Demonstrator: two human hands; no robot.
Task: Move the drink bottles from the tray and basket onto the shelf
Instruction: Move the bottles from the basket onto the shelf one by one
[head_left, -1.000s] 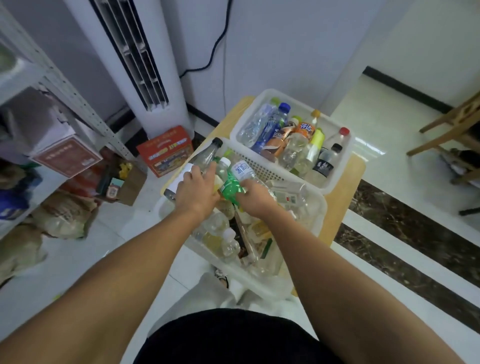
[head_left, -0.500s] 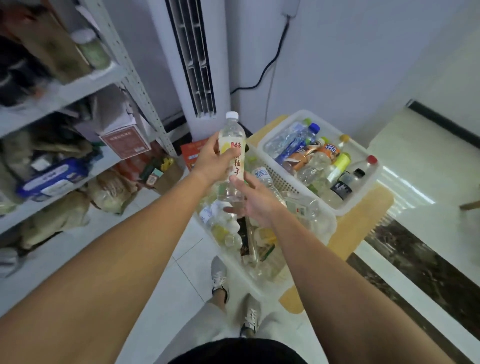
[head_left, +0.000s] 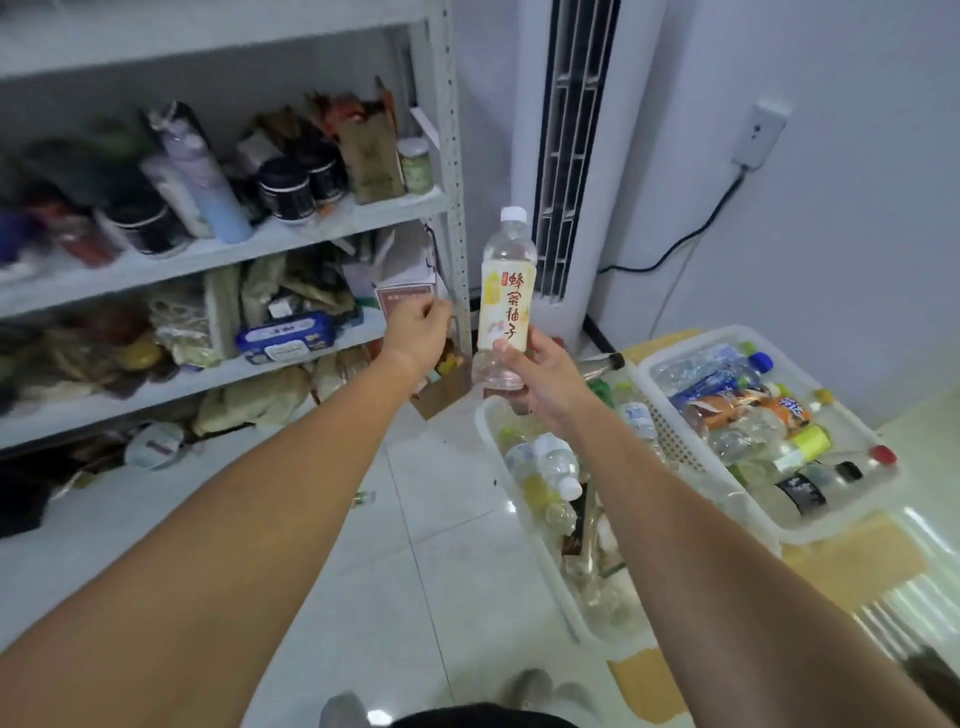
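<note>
In right hand: upright bottle labelled 蜂蜜柚子.

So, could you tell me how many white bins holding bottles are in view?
2: the near bin under the right hand, and the far bin beside it, further right.

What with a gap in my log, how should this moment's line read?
right hand: holds bottle upright | left hand: empty, near shelf | bottle: not yet shelved

Shelf at left; air unit right of it, against wall. Counter at right carries tray in front, basket behind, bottles in both. One bottle upright between shelf and tray
</note>
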